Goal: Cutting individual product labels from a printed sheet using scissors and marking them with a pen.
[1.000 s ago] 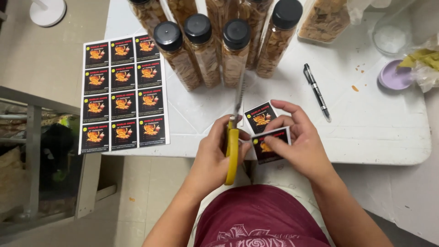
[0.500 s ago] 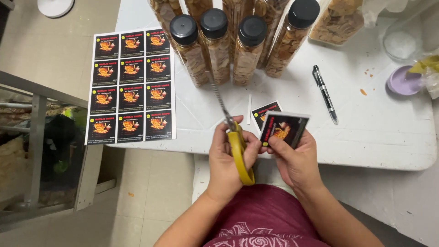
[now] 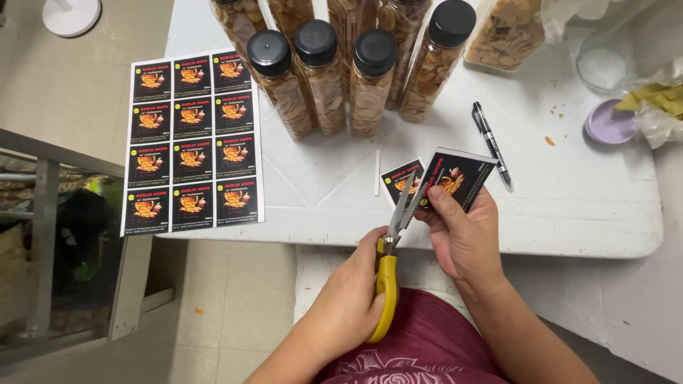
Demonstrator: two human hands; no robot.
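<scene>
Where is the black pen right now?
In the head view, the black pen lies on the white table, right of the jars, just above the right hand.

Scissors (image 3: 393, 249): bright metal blades, glossy yellow plastic handles. Cut label (image 3: 459, 179): printed paper, slight sheen. Label sheet (image 3: 191, 142) at the table's left edge: glossy black print on white paper. Jars (image 3: 324, 78): clear plastic, matt black caps. Table (image 3: 569, 206): smooth white plastic.
</scene>
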